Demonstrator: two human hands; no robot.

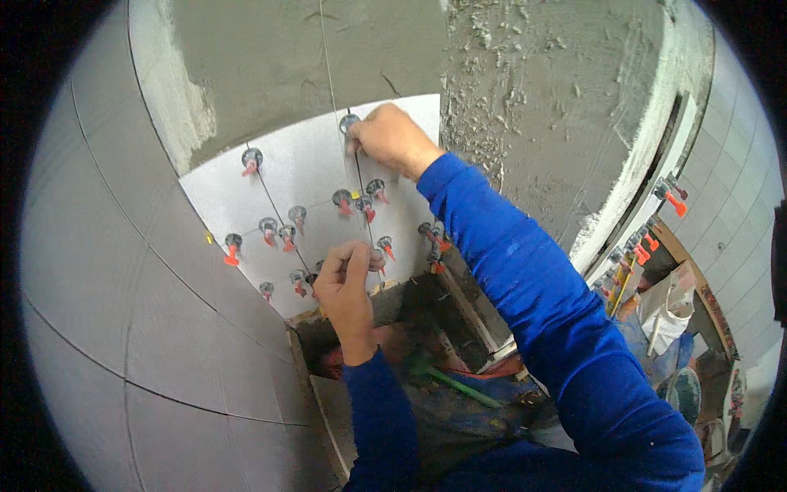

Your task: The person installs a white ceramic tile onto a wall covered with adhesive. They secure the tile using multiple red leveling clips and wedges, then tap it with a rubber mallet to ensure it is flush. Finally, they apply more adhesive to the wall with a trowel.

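Pale grey wall tiles (303, 176) are set low on a wall, joined by several grey clips with red wedges (252, 160). My right hand (393, 135) reaches up to the top edge of the tiles, fingers pinching a grey clip (350, 123) on the vertical joint. My left hand (344, 279) is lower on the same joint, fingers closed around another clip (376, 261) near the bottom edge. A thin plumb string (329, 74) runs down the wall to the joint. Both arms wear blue sleeves.
Bare grey mortar (533, 90) covers the wall above and right of the tiles. Large grey tiles (106, 271) cover the left wall. More red wedges (672, 197) sit on a tiled wall at right. A green-handled tool (459, 385) lies below.
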